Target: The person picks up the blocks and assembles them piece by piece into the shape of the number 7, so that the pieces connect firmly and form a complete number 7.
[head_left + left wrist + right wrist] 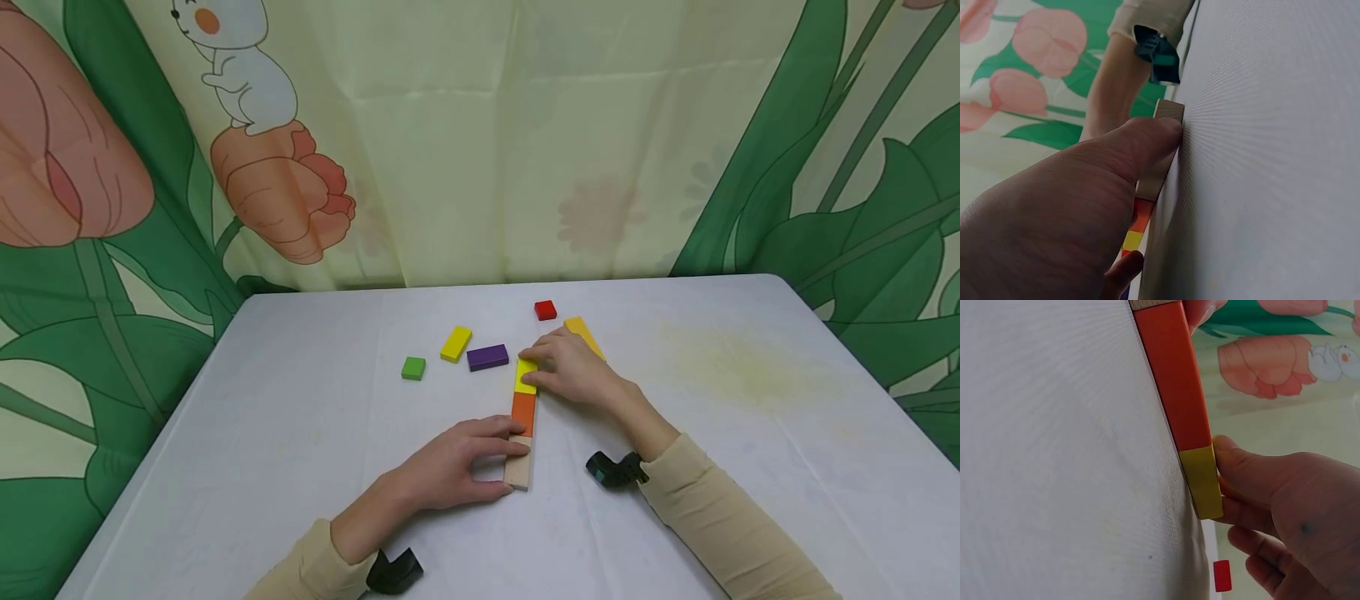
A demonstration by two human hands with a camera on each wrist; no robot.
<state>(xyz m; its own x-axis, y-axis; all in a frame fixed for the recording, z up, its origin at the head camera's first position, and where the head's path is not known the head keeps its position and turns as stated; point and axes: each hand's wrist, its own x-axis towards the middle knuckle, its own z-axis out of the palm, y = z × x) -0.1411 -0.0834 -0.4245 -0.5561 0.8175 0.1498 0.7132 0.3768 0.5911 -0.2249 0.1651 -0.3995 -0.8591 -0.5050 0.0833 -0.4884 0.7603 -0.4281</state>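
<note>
A plain wooden block, an orange block and a yellow block lie end to end in a straight row on the white table. My left hand rests at the near part of the row, its fairly straight fingers over the wooden and orange blocks. In the left wrist view its thumb touches the wooden block. At the far end, my right hand pinches the yellow block between thumb and fingers. The right wrist view shows that yellow block meeting the orange block.
Left of the row's far end lie a purple block, another yellow block and a green block. Farther back sits a small red block. A yellow-orange block is partly hidden behind my right hand. A printed curtain hangs behind the table.
</note>
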